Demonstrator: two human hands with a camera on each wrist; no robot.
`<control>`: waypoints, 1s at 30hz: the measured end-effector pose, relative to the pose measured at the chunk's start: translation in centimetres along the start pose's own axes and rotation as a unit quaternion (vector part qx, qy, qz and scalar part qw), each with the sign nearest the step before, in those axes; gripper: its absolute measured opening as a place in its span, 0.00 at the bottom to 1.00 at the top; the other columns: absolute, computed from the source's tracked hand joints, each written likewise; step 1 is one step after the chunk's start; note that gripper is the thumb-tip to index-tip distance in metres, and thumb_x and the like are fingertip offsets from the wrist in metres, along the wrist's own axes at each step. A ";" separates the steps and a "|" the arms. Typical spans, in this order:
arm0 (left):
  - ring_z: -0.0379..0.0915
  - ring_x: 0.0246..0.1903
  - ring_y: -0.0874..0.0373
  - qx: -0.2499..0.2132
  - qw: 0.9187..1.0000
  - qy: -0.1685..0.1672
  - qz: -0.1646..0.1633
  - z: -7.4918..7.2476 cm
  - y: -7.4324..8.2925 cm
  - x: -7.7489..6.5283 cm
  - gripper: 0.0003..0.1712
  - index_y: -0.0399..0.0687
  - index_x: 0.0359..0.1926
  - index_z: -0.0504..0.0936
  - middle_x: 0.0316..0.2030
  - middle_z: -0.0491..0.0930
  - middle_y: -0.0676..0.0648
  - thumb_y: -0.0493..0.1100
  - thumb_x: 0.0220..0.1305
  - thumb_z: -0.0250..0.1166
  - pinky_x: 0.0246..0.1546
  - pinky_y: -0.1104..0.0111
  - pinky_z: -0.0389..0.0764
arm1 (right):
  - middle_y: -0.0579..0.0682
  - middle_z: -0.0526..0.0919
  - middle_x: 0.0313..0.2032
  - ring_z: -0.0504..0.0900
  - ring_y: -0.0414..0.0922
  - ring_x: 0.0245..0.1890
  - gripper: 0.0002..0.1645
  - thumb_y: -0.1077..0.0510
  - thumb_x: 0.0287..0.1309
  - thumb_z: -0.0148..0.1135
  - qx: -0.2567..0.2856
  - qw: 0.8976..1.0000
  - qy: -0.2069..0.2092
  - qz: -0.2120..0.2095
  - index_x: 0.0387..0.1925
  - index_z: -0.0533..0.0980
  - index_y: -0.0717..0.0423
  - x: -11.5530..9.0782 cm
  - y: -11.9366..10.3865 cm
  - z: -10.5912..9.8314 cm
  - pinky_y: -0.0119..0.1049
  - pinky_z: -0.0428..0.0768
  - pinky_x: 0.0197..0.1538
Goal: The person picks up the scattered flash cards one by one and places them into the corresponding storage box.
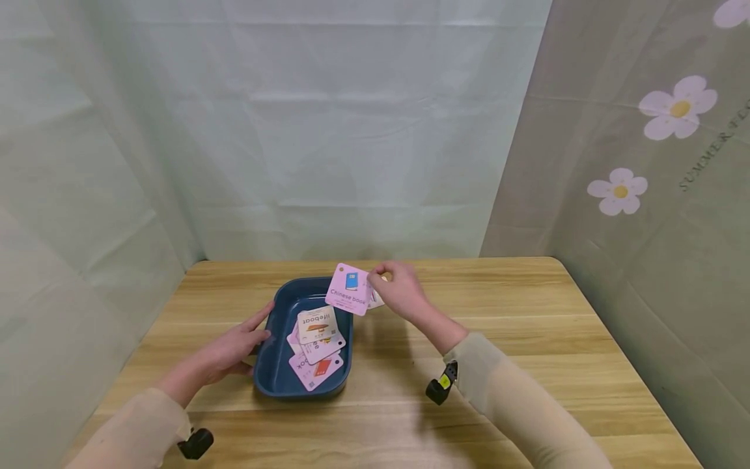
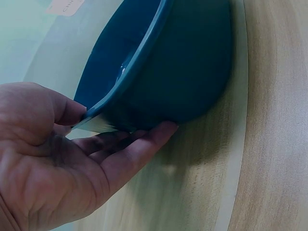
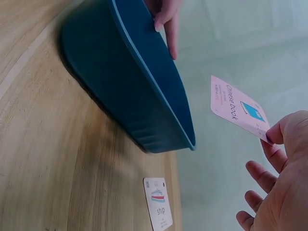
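My right hand [image 1: 401, 290] pinches a corner of a pink flashcard [image 1: 347, 290] printed "Chinese book" with a blue book picture. The card is above the table, over the right rim of a dark blue rectangular bin [image 1: 263, 381]. My left hand [image 2: 53, 154] holds the bin's left side, its thumb at the rim and its fingers against the outer wall. Inside the bin several flashcards overlap; a cream "lifeboat" card [image 1: 318, 324] lies uppermost, and a pink card [image 1: 316, 372] with a red book picture is nearest me.
A white "ship" card [image 3: 158, 204] lies on the wooden table [image 1: 498, 312] to the right of the bin, mostly hidden behind the held card in the head view. Pale cloth [image 1: 351, 130] hangs behind the table and at both sides, with printed flowers at right.
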State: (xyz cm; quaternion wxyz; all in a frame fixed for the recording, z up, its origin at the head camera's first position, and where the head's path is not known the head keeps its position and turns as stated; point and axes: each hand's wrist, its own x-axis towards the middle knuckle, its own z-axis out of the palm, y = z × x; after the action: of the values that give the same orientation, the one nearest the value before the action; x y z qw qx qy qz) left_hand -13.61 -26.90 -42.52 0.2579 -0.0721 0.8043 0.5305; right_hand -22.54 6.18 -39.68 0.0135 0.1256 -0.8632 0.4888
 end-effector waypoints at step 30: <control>0.61 0.64 0.27 -0.002 1.000 0.010 -0.008 0.0 0.2 0.0 0.40 0.68 0.82 0.34 0.76 0.38 0.23 0.42 0.80 0.43 0.38 0.53 0.84 | 0.47 0.82 0.49 0.70 0.49 0.55 0.12 0.47 0.66 0.62 -0.095 0.995 -0.023 -0.021 0.40 0.83 0.50 0.1 -1.0 2.7 0.45 0.73 0.54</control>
State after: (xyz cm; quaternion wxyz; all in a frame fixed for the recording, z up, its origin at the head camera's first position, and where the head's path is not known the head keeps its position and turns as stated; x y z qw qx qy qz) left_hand -13.71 -26.78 -42.35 0.2543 -0.0841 0.8052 0.5291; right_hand -22.13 3.32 -40.22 0.0157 0.1527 -0.9030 0.4013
